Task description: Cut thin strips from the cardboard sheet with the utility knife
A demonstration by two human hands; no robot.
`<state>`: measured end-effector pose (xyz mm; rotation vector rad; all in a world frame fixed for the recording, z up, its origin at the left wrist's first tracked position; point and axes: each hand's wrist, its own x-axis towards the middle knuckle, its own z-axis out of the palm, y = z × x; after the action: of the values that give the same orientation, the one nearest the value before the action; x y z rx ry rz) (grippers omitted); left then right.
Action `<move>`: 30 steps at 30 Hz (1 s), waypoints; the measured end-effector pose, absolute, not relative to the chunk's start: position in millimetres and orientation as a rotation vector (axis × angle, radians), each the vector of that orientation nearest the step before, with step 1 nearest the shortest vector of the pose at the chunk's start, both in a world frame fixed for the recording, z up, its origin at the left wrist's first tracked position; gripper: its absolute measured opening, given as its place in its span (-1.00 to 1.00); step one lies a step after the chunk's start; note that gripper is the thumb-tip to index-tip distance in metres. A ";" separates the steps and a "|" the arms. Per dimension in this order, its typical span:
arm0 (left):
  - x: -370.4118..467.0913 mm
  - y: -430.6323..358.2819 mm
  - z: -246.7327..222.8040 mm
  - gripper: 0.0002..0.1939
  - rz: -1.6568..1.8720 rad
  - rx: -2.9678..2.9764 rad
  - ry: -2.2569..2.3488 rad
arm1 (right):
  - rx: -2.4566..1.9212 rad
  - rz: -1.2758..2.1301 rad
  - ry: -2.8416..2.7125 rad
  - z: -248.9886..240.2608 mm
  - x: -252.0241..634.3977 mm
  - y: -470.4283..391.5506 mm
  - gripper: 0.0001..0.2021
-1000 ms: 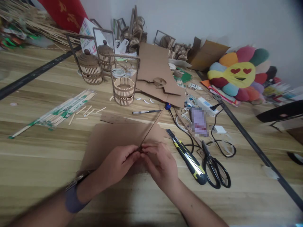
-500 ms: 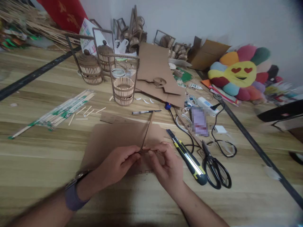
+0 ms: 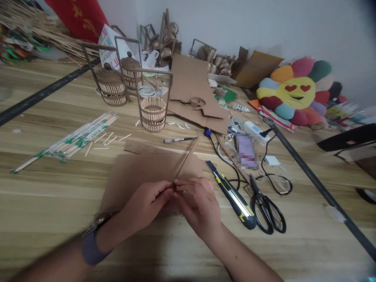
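Note:
Between my two hands is a thin brown cardboard strip (image 3: 187,157), its free end slanting up and away to the right. My left hand (image 3: 151,201) pinches the strip's near end between thumb and fingers. Closed on the same end from the other side is my right hand (image 3: 199,205), its fingertips meeting the left ones; the part they grip is mostly hidden. Beneath both hands lies a flat cardboard sheet (image 3: 132,172). A yellow and black utility knife (image 3: 232,196) rests just right of my right hand, with black scissors (image 3: 267,211) beside it.
Small stick baskets with tall handles, one open basket (image 3: 153,113) among them, stand at the back left. Bagged wooden sticks (image 3: 79,137) lie left. A pen (image 3: 179,140), cut cardboard (image 3: 190,78), a phone (image 3: 246,150), a power strip (image 3: 257,131) and cables are beyond and right.
My right hand has moved left, closer to my left hand, and its fingers have closed in. The strip's free end has tilted further to the right.

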<state>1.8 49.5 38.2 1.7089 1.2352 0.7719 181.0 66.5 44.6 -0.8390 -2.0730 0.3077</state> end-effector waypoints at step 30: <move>3.4 52.5 41.5 -0.70 0.777 1.430 1.278 | -0.650 0.221 -2.129 47.2 178.1 64.5 -0.86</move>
<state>3.4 52.5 41.5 1.4295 1.2784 0.7767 178.1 64.5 47.2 -0.6500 -2.1286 0.2210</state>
